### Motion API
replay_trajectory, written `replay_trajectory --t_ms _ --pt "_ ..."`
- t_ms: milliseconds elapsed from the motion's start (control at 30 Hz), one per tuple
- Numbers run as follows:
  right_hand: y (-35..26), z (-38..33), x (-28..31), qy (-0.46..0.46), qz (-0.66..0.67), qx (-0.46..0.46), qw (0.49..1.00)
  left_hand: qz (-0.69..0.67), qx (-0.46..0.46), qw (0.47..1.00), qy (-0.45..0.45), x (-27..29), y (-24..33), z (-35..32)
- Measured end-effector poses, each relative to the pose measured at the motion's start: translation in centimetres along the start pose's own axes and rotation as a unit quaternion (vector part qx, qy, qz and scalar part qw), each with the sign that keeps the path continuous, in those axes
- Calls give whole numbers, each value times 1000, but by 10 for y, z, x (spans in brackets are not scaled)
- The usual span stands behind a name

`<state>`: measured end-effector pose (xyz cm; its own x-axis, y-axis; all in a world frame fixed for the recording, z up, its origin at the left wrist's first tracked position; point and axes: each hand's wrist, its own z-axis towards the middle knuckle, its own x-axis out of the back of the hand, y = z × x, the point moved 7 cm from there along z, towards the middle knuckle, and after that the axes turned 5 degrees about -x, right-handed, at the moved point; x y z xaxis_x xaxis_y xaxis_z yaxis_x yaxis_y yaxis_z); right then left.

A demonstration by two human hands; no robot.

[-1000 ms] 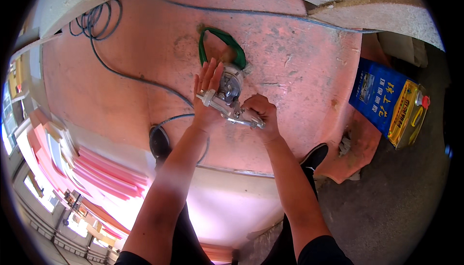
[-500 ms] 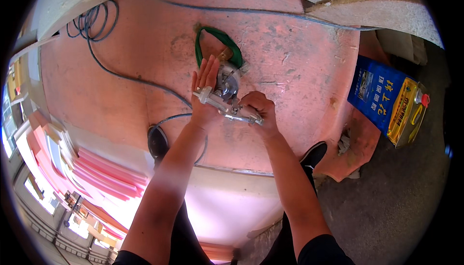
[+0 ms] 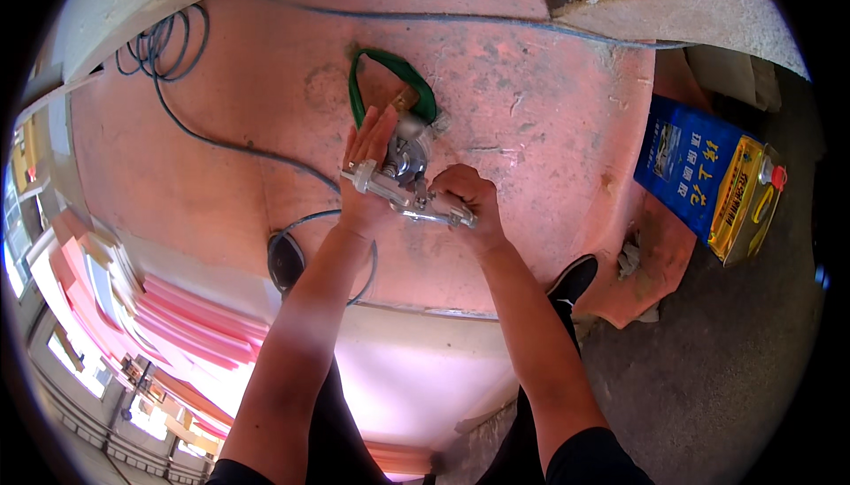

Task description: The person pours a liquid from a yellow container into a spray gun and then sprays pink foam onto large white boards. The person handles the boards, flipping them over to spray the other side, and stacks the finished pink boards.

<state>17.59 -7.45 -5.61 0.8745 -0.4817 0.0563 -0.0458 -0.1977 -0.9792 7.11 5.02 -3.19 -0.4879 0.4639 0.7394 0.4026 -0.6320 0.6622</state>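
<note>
A shiny metal spray gun (image 3: 390, 187) with a round, clear-looking cup (image 3: 410, 157) lies between my hands, above the pink board. My left hand (image 3: 367, 153) is stretched out along the cup's left side, fingers straight and together, with the gun's nozzle end crossing over its palm. The fingers of my right hand (image 3: 474, 202) are curled round the other end of the gun, near its handle. Just beyond the cup, a green strap (image 3: 416, 78) forms a loop with a brass-coloured piece (image 3: 405, 98) beside it. The gun and fingers hide part of the cup.
A grey-blue hose (image 3: 239, 147) runs across the pink board (image 3: 549, 131) from a coil at the far left. At the right stands a blue and yellow can (image 3: 699, 175) with a red cap. Pale curved panels (image 3: 673, 16) border the far side. My shoes rest at the near edge.
The view has shifted slightly, so the board and can sit a little further left and up. Both hands keep nearly the same pose on the spray gun.
</note>
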Motion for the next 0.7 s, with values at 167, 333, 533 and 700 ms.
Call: replay_trajectory --t_ms 167,333,533,700 --pt "9 2 0 -7 9 -22 1000 -1 1 1000 5 -3 -3 1" --pt "15 5 1 -6 6 -20 1000 22 8 1000 -20 -7 -6 1" --pt "31 1 1 19 28 -36 999 105 -85 987 -85 -8 -6 9" --pt "32 -1 2 -27 38 -42 998 45 -196 965 -171 -11 -11 21"
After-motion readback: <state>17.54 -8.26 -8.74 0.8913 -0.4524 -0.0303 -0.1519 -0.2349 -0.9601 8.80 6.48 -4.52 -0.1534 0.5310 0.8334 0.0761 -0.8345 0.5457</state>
